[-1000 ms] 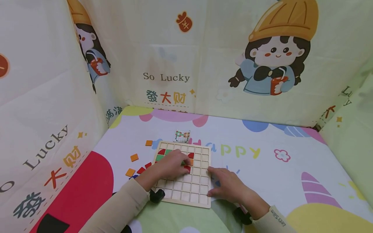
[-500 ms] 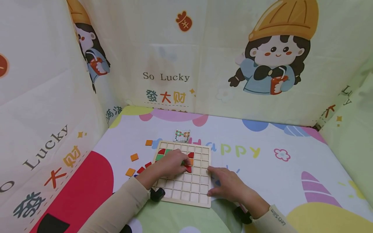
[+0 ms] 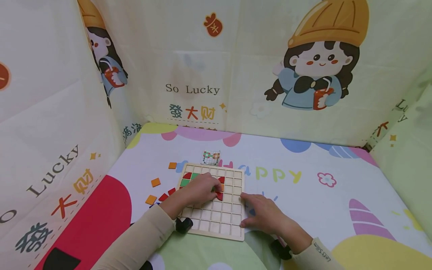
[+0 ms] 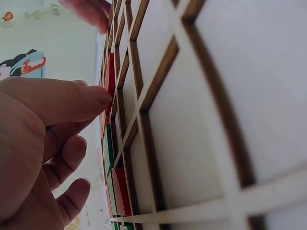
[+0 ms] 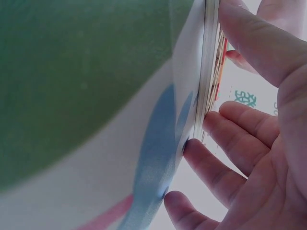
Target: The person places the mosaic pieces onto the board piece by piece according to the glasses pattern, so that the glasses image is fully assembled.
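Observation:
In the head view my left hand [image 3: 201,190] reaches over a wooden grid board [image 3: 233,236]. Its thumb and index finger pinch a red tile [image 3: 220,196] with a curved edge, over a cell just below an orange tile [image 3: 221,187]. The left wrist view has the thumb tip against the red tile [image 4: 110,76], close over the grid. My right hand [image 3: 264,212] rests at the board's right edge, its fingers extended against the rim in the right wrist view. Another red tile [image 3: 221,180] and green tiles [image 3: 184,182] sit in upper cells; my left hand hides part of them.
A small printed pattern card [image 3: 211,158] lies beyond the board's far edge. Left of the board are loose orange tiles [image 3: 155,182] and red tiles [image 3: 163,197], with a blue piece [image 3: 154,205] partly behind my left forearm. Patterned cloth walls stand behind and at both sides.
The red tile at my left fingertips has turned and shifted slightly to the right. My left hand has edged right with it; my right hand and the board have stayed in place.

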Demonstrator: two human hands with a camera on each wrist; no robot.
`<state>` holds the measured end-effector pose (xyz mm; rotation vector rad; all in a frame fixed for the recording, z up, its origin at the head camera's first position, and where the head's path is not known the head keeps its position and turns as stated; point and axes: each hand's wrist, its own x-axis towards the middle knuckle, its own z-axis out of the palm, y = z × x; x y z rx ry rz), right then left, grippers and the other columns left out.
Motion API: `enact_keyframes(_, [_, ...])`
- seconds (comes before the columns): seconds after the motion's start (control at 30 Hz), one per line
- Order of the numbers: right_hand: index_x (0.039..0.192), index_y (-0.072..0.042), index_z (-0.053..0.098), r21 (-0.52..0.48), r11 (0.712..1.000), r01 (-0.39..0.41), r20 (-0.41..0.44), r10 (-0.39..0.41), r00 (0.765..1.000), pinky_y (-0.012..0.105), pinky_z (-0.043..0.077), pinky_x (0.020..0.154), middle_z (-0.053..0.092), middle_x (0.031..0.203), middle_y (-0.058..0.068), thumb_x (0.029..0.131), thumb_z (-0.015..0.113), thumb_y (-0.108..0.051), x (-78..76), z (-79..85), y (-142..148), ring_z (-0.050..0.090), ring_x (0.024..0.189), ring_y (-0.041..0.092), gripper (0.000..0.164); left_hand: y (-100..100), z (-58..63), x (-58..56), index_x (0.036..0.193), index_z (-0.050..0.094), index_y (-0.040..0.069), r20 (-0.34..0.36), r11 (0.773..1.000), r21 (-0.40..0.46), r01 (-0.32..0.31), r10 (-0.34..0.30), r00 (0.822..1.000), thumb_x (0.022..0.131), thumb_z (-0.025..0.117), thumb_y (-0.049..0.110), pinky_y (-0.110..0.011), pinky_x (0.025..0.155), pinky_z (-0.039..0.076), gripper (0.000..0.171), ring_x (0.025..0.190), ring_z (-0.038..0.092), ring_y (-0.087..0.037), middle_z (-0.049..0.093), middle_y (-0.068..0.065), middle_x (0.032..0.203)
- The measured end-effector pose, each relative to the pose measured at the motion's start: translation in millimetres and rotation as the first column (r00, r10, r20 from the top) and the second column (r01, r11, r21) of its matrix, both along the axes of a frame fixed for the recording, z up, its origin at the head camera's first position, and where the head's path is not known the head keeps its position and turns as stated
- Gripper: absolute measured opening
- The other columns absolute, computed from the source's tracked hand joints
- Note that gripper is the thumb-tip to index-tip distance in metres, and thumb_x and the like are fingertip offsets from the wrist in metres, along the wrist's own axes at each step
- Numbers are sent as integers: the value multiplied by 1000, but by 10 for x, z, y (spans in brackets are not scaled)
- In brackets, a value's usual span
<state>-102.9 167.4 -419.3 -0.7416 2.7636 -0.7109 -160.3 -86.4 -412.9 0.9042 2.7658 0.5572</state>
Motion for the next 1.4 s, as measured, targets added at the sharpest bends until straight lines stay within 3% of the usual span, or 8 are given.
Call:
enact_keyframes(0.17, [140, -3, 54, 1, 1000, 4, 9, -4, 1000, 58, 39, 102, 59, 136, 14, 74, 88, -39, -1, -3, -4, 52, 126, 37, 83, -5, 11, -19, 101, 75, 17, 54, 999, 26, -38, 37, 998, 91, 72, 14, -29, 79, 48, 12, 93, 50, -14, 62, 10, 92])
enact_keyframes(0.33, [140, -3, 54, 5, 1000, 7, 15, -7, 1000, 58, 39, 103, 58, 137, 14, 74, 88, -40, 0, -1, -7, 52, 127, 37, 83, -39, 28, -76, 112, 74, 14, 76, 993, 81, -91, 85, 993, 90, 71, 13, -37, 87, 48, 22, 105, 53, -21, 67, 3, 107])
enact_keyframes(0.57, [140, -4, 54, 13, 1000, 11, 13, -11, 1000, 58, 39, 102, 59, 137, 13, 74, 88, -42, -1, -6, -7, 52, 127, 36, 84, -72, 30, -133, 124, 71, 15, 93, 992, 32, -122, 119, 989, 92, 70, 19, -45, 98, 44, 32, 120, 50, -27, 65, -1, 120])
enact_keyframes(1.03, [139, -3, 55, 6, 1000, 12, 2, -12, 1000, 58, 40, 101, 59, 136, 14, 73, 88, -39, 7, 6, -12, 53, 126, 37, 83, -81, 23, -125, 126, 70, 17, 151, 989, 40, -144, 136, 979, 92, 70, 20, -40, 89, 46, 35, 115, 49, -25, 64, -1, 120])
enact_keyframes(1.27, [139, -3, 55, 7, 1000, 14, 2, -14, 1000, 57, 40, 102, 59, 136, 14, 73, 89, -38, 6, 1, -15, 53, 126, 37, 83, -103, 56, -118, 127, 70, 16, 130, 990, 36, -140, 134, 982, 92, 71, 21, -44, 97, 43, 35, 120, 49, -27, 66, 0, 122])
enact_keyframes(1.4, [139, -3, 55, 10, 1000, 23, 10, -23, 1000, 57, 39, 102, 59, 137, 14, 72, 89, -38, 9, 2, -20, 52, 127, 36, 83, -149, 84, -118, 128, 69, 15, 111, 989, 37, -145, 140, 984, 92, 72, 20, -40, 89, 46, 38, 113, 51, -23, 66, 0, 118])
